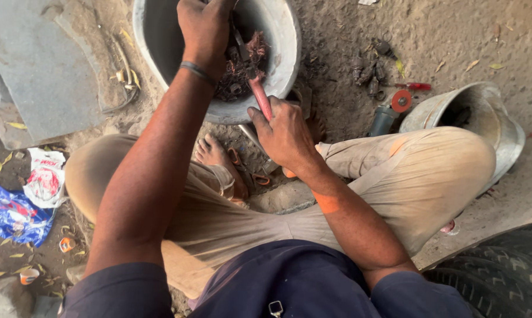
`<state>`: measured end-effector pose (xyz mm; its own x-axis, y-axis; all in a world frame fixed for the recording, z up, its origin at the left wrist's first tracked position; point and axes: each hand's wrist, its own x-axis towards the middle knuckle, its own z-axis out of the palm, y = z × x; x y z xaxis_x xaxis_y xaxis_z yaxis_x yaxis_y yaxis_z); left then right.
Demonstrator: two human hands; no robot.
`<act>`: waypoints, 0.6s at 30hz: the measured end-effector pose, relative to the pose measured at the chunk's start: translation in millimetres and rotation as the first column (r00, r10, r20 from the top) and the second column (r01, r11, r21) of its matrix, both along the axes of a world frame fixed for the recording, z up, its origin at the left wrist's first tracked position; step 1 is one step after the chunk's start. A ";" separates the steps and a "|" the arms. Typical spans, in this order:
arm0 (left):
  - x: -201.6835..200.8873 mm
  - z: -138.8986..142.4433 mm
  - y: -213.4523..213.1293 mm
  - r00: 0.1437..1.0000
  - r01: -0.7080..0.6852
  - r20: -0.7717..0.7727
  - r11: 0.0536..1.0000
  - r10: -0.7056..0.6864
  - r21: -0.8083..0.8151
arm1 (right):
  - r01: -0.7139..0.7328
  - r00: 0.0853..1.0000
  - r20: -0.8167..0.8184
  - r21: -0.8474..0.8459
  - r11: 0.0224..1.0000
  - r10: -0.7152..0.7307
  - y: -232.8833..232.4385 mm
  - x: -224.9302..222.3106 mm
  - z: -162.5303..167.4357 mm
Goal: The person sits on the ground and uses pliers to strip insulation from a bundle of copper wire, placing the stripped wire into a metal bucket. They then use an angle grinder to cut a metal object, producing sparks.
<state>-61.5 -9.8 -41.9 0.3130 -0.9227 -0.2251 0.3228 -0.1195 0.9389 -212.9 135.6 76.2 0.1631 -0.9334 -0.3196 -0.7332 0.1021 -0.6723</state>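
1. While I look down from the head camera, my left hand (206,28) is closed over something at the rim of a grey metal basin (285,56); I cannot make out what the fingers grip, since the back of the hand hides it.
2. My right hand (285,136) is wrapped tight around the red handle of a tool (260,97), whose dark metal end runs up into the basin beside the left hand.
3. Inside the basin lies a tangle of reddish copper wire (242,68) mixed with small dark parts, right under the left hand and touching the tool's end.
4. A thin dark band (198,72) sits on my left wrist.
5. I am sitting on the dirt ground with knees spread in beige trousers (419,176), and one bare foot (216,154) rests just below the basin, between my forearms.
6. To the right, a second metal bucket (489,121) lies tilted against my right knee.
7. Near it on the ground are a small red disc (401,100), a dark cylinder (382,121) and a cluster of dark metal scraps (369,70).
8. On the left, a grey slab (39,76) lies flat, and torn blue and white wrappers (25,200) are scattered below it.
9. A black tyre (501,277) shows at the lower right corner.
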 end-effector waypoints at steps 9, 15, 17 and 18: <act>19.8 1.9 -9.5 0.985 0.024 -0.164 0.979 -0.058 -0.203 | -0.065 0.991 0.100 -0.217 0.974 0.088 12.1 -4.5 -12.1; 26.4 46.8 -1.1 0.884 0.287 -0.335 0.944 -0.326 -0.161 | 0.070 0.983 0.169 0.038 0.997 -0.076 -7.8 -38.3 -21.4; 23.4 57.1 0.7 0.838 0.293 -0.446 0.949 -0.315 -0.120 | -0.063 0.990 0.105 -0.284 0.957 0.096 -13.4 -42.9 -19.5; 20.4 58.7 1.4 0.861 0.299 -0.380 0.941 -0.337 -0.158 | -0.075 0.991 0.086 -0.277 0.958 0.102 -14.5 -43.3 -18.8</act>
<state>-41.1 -8.4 16.8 -0.0988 -0.9789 -0.1786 0.6278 -0.2006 0.7521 -256.3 121.1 57.5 0.2667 -0.9632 -0.0333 -0.6598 -0.1573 -0.7348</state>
